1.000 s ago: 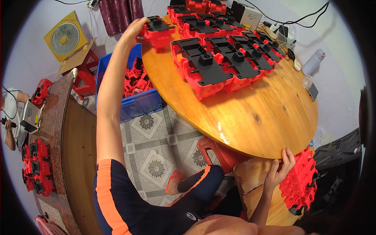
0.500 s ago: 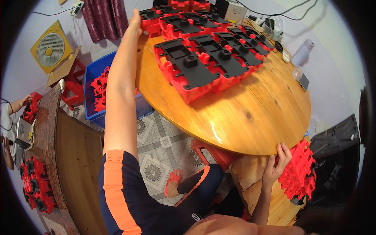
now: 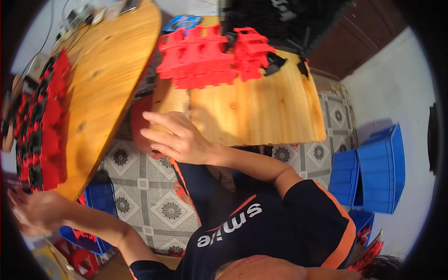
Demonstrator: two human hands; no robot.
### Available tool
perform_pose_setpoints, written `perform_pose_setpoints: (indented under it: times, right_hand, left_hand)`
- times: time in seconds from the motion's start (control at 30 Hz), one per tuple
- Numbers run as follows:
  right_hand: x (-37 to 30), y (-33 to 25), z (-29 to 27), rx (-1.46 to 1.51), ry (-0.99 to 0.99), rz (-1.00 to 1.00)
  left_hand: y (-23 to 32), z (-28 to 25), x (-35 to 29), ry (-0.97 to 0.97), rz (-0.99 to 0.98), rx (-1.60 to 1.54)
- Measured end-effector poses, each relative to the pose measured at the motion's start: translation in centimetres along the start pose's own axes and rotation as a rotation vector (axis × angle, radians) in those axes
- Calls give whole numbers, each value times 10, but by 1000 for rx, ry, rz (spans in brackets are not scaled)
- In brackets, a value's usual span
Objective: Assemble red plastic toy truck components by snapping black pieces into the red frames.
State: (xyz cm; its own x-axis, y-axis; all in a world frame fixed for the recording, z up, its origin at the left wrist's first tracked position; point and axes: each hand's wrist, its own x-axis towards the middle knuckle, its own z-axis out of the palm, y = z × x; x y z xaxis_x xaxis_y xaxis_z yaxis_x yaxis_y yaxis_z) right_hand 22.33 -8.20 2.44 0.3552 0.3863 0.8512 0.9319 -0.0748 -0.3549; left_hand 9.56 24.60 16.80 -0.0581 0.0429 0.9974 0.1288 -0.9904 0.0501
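My right hand (image 3: 179,137) hovers over the near left corner of a wooden board table (image 3: 256,116), fingers spread apart and nothing in them. At the far left my left hand (image 3: 35,212) hangs beside the round wooden table (image 3: 112,70), blurred, its fingers loosely stretched and seemingly holding nothing. Nearest to it is a row of red plastic housings with black plates (image 3: 53,135) on the round table. Beyond my right hand, red plastic frames (image 3: 198,56) stand stacked on the board table, with a smaller red stack (image 3: 252,53) to their right.
Blue plastic bins (image 3: 380,168) stand on the patterned tile floor (image 3: 170,210) at the right. Another blue bin (image 3: 100,196) sits below the round table. A red stool (image 3: 144,123) is tucked between the tables. Black parts (image 3: 275,63) lie behind the frames.
The view has swung to the right. My right hand has left the round table's edge and moved over the board table. My left hand has come away from the red and black housings.
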Motion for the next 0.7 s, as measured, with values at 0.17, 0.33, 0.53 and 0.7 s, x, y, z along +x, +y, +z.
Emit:
perform_pose_setpoints:
  times: [0.17,0.33,0.53,0.7]
  right_hand:
    - [-85,58,-124,-335,442,411]
    - [-131,169,-249,-976,277,624]
    - [-127,252,-301,336,410,1070]
    - [-143,237,-314,-402,293,986]
  left_hand:
    - [263,32,-115,-416,-432,-889]
    - [383,58,-197,-1157,-622,-1168]
    - [444,92,-240,-1320,-861,-1238]
    - [436,104,-252,-1320,-834,-1155]
